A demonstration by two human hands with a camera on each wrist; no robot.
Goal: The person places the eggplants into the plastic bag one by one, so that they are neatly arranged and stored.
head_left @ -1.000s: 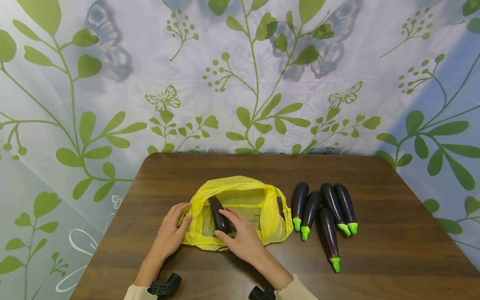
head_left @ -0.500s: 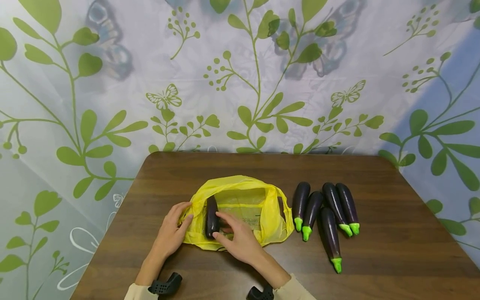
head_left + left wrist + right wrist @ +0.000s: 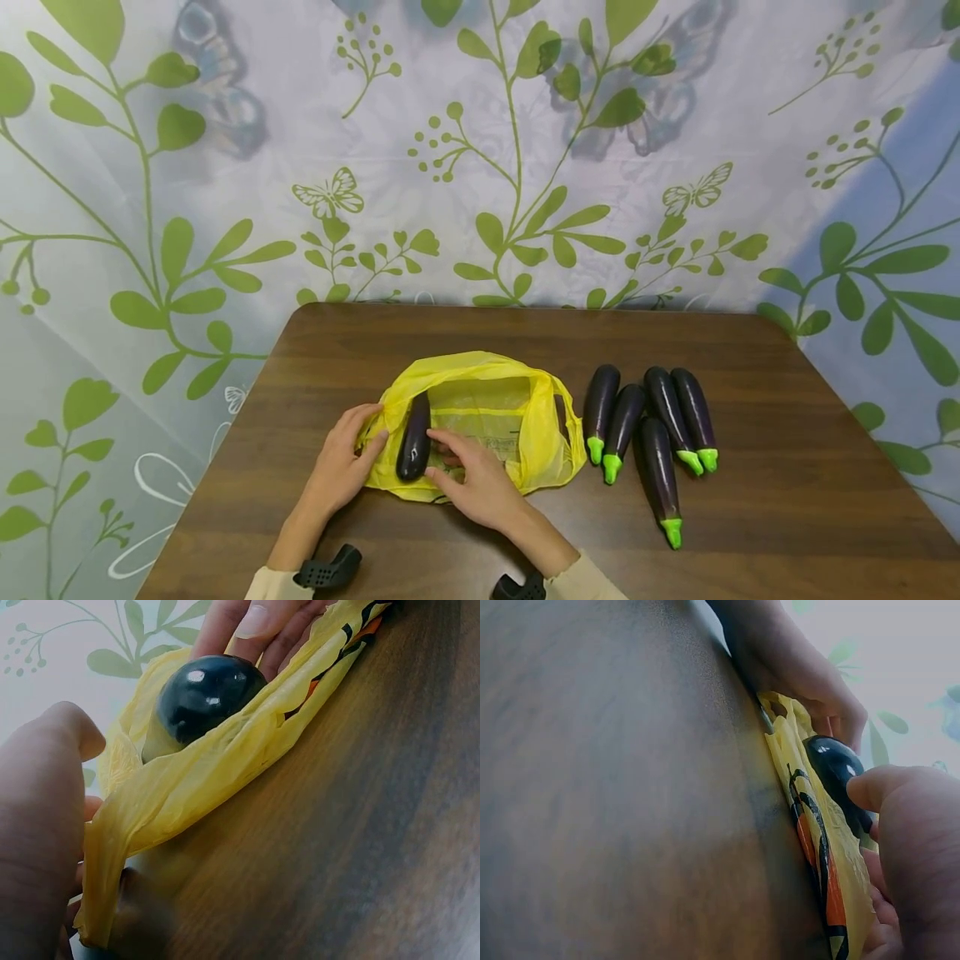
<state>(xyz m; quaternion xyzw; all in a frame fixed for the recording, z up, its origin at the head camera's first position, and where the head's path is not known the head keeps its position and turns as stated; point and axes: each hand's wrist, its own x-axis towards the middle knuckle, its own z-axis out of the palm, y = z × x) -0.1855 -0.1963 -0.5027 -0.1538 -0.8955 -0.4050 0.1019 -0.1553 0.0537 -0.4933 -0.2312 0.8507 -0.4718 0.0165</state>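
Observation:
A yellow plastic bag (image 3: 480,367) lies on its side with its mouth toward me. Inside, at its left end, a dark purple eggplant (image 3: 414,442) leans at a slant, its rounded end near the front rim. My left hand (image 3: 341,458) holds the bag's left edge, the thumb near the mouth. In the left wrist view a strip of the bag hangs between thumb and fingers. My right hand (image 3: 480,479) reaches into the mouth, fingertips and thumb at the eggplant's right side. The right wrist view has that thumb against the eggplant's shiny end (image 3: 832,761).
To the right of the bag several loose eggplants with bright green stems lie on the brown wooden table (image 3: 780,467), one eggplant (image 3: 660,479) closer to the front. A leaf-patterned cloth (image 3: 480,150) hangs behind the table.
The eggplant in the bag has shifted left, from under my right fingers to the bag's left end, and its tilt has changed. My right hand moved slightly left; my left hand stayed put.

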